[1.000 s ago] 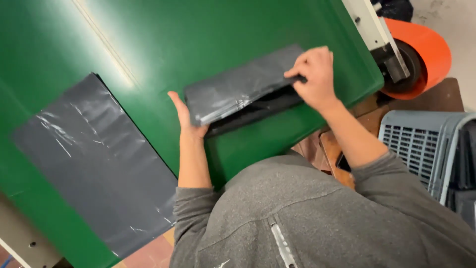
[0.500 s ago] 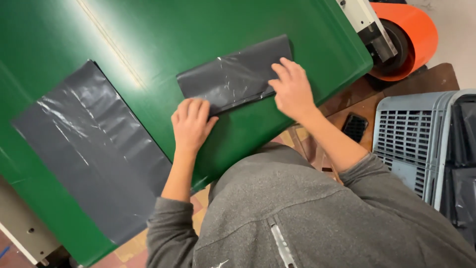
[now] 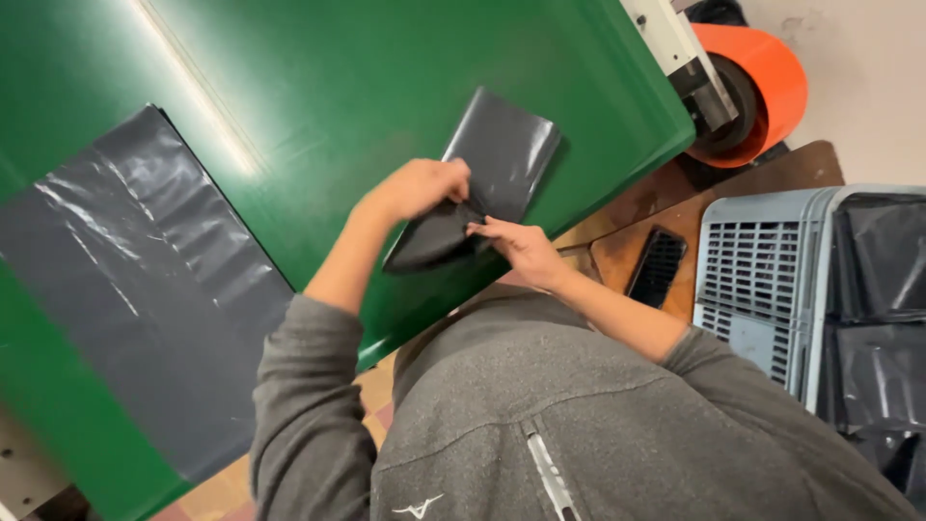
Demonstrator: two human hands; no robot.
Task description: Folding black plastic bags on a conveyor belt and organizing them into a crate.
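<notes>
a dark grey plastic mailer bag (image 3: 487, 174) is seen lying on the green bench (image 3: 318, 87), close to its near edge and towards the right, and it is being folded: its far part lies flat and smooth on the green surface, while its near end (image 3: 429, 241) is lifted and doubled over between the two hands. the left hand (image 3: 420, 188) is curled, with the fingers closed around the raised fold from the left; the right hand (image 3: 516, 246) is held flatter, its fingertips pressed against the same fold from the near side, so that the plastic is pinched between both. the step in hand is judged to be a fold partway made, with the crease not yet pressed flat. for the next move, the lifted end would have to be laid down squarely on the flat part, with edges kept in line, and the slippery film would need to be held from sliding on the smooth bench. a second, larger grey plastic sheet (image 3: 135, 289) is spread flat well to the left on the same bench, untouched. at the far right corner an orange roll (image 3: 767, 82) is mounted on a white machine part (image 3: 675, 43). to the right, beside the bench, a grey slotted crate (image 3: 762, 280) with dark bags (image 3: 883, 318) inside is seen, and a black phone (image 3: 658, 266) lies on a brown wooden surface (image 3: 772, 178) just beside it.
</notes>
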